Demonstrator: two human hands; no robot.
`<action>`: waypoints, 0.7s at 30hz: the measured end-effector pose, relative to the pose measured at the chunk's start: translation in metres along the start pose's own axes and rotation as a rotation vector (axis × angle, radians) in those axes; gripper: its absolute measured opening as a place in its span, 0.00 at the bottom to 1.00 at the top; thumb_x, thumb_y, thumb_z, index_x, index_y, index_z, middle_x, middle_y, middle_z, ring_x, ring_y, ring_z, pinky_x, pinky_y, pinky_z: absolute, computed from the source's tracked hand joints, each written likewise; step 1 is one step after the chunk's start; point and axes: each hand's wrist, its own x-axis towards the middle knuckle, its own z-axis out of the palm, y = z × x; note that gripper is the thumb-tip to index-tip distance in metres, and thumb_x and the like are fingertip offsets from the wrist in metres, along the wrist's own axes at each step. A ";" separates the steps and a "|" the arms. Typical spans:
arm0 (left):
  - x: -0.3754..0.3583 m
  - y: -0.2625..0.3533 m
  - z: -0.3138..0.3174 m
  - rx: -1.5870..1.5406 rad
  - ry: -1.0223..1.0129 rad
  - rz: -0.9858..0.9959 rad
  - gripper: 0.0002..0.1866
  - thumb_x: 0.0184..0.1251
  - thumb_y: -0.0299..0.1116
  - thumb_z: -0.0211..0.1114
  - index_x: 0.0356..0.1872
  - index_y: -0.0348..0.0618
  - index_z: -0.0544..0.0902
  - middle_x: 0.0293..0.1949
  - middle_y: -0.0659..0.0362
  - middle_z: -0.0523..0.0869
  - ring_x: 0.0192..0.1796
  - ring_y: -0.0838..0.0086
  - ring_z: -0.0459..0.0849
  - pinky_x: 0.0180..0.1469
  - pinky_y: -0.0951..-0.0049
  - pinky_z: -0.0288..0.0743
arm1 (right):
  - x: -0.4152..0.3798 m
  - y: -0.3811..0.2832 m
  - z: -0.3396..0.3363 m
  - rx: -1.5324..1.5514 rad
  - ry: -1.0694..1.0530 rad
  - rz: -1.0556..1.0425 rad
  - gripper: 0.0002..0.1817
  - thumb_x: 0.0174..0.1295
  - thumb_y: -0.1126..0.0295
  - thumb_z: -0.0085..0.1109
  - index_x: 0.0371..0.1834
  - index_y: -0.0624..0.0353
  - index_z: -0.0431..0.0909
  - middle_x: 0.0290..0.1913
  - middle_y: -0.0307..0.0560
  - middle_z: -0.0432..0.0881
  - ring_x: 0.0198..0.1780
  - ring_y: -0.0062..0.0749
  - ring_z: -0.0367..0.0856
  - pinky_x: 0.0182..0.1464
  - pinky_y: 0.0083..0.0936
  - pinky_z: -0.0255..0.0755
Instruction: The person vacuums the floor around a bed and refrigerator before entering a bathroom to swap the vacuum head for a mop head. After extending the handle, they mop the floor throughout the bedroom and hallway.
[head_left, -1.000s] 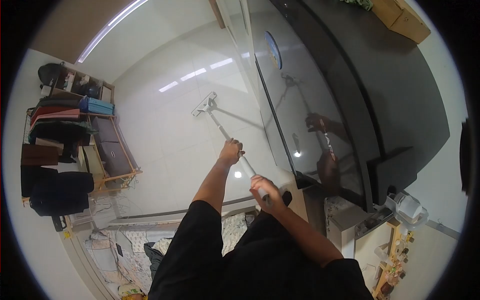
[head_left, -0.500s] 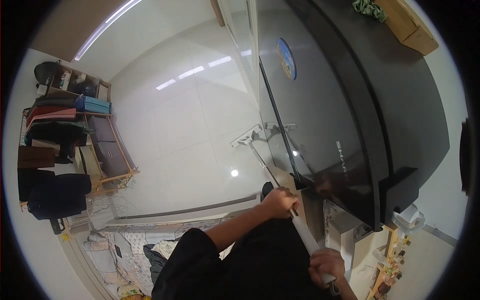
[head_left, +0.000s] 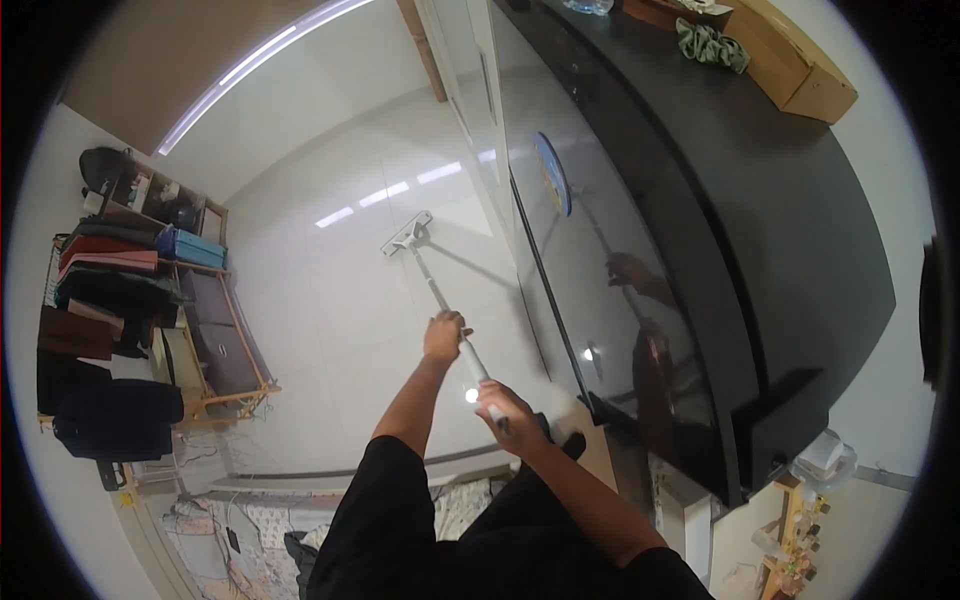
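A white T-shaped floor squeegee [head_left: 406, 236] reaches out ahead of me over the pale tiled floor [head_left: 320, 290], its wide flat head close over the tiles. Wrapped round the middle of its long handle is my left hand [head_left: 445, 336], closed. Further back, my right hand [head_left: 510, 416] is closed around the grip at the handle's near end. Both arms stretch forward, away from my body. The glossy front of a black refrigerator [head_left: 640, 220] stands to the right, mirroring my arms and the handle.
Clothes [head_left: 115, 410] hang on a wooden rack at the left, near a blue box [head_left: 192, 246]. A patterned bedspread [head_left: 260, 540] lies below. On top of the refrigerator sit a cardboard box [head_left: 800, 70] and a green scrunchie [head_left: 712, 46]. Bottles [head_left: 800, 540] fill a shelf at lower right.
The squeegee head has moved from beside the refrigerator leftward and farther out across the floor. Both hands, still holding the handle, have moved forward and left.
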 end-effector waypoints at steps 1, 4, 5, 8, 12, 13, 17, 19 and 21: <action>0.014 -0.004 -0.014 -0.019 0.039 -0.046 0.15 0.60 0.43 0.67 0.40 0.44 0.83 0.52 0.56 0.82 0.61 0.60 0.75 0.63 0.49 0.67 | 0.018 0.007 0.003 0.011 -0.010 0.017 0.10 0.58 0.83 0.61 0.41 0.62 0.74 0.40 0.49 0.79 0.55 0.47 0.79 0.60 0.35 0.70; 0.054 -0.020 -0.018 0.014 0.049 -0.027 0.15 0.60 0.42 0.68 0.41 0.43 0.84 0.57 0.52 0.80 0.62 0.58 0.74 0.63 0.53 0.68 | 0.052 0.019 0.007 0.004 0.005 0.056 0.08 0.58 0.83 0.60 0.36 0.63 0.71 0.40 0.49 0.78 0.54 0.47 0.79 0.60 0.36 0.70; 0.059 -0.020 -0.011 0.009 0.050 -0.026 0.15 0.60 0.42 0.68 0.41 0.43 0.84 0.57 0.52 0.80 0.62 0.58 0.74 0.63 0.53 0.68 | 0.055 0.027 0.009 0.007 0.032 0.080 0.08 0.57 0.84 0.60 0.36 0.63 0.71 0.40 0.50 0.78 0.54 0.48 0.79 0.60 0.35 0.70; 0.073 -0.005 0.006 -0.179 0.099 -0.053 0.13 0.62 0.39 0.67 0.42 0.42 0.84 0.60 0.48 0.78 0.63 0.54 0.73 0.64 0.58 0.69 | 0.044 0.033 0.008 -0.029 0.137 0.093 0.09 0.57 0.83 0.61 0.35 0.63 0.71 0.39 0.51 0.78 0.53 0.49 0.79 0.58 0.36 0.71; 0.053 0.032 0.027 -0.414 0.168 0.081 0.11 0.63 0.35 0.66 0.33 0.37 0.79 0.48 0.45 0.80 0.57 0.48 0.75 0.59 0.57 0.73 | 0.016 0.005 -0.003 -0.110 0.208 0.039 0.08 0.55 0.85 0.60 0.32 0.62 0.71 0.35 0.52 0.78 0.46 0.51 0.80 0.50 0.38 0.73; 0.034 0.048 0.014 -0.522 0.111 0.062 0.11 0.63 0.34 0.66 0.30 0.36 0.77 0.42 0.44 0.80 0.54 0.47 0.76 0.57 0.56 0.74 | 0.008 -0.015 -0.005 -0.126 0.205 0.010 0.08 0.55 0.85 0.60 0.31 0.62 0.71 0.34 0.51 0.78 0.43 0.51 0.81 0.48 0.38 0.72; -0.035 0.107 -0.001 -0.564 0.444 0.350 0.10 0.56 0.26 0.63 0.17 0.39 0.74 0.21 0.50 0.76 0.32 0.52 0.78 0.50 0.56 0.77 | -0.015 -0.111 -0.035 -0.385 0.035 -0.059 0.12 0.48 0.80 0.65 0.28 0.55 0.71 0.32 0.45 0.78 0.37 0.40 0.80 0.39 0.36 0.65; -0.067 0.145 -0.027 -0.704 0.352 0.401 0.06 0.46 0.27 0.66 0.18 0.44 0.76 0.22 0.54 0.78 0.31 0.56 0.78 0.41 0.60 0.74 | -0.003 -0.177 -0.068 -0.432 -0.066 0.009 0.14 0.45 0.78 0.66 0.28 0.52 0.70 0.31 0.41 0.81 0.37 0.35 0.81 0.38 0.36 0.62; -0.100 0.179 -0.052 -0.860 0.265 0.471 0.06 0.37 0.26 0.66 0.19 0.47 0.78 0.21 0.57 0.79 0.30 0.57 0.79 0.37 0.63 0.72 | 0.003 -0.215 -0.100 -0.246 -0.067 -0.173 0.13 0.45 0.76 0.67 0.27 0.49 0.71 0.31 0.39 0.83 0.36 0.31 0.83 0.38 0.33 0.64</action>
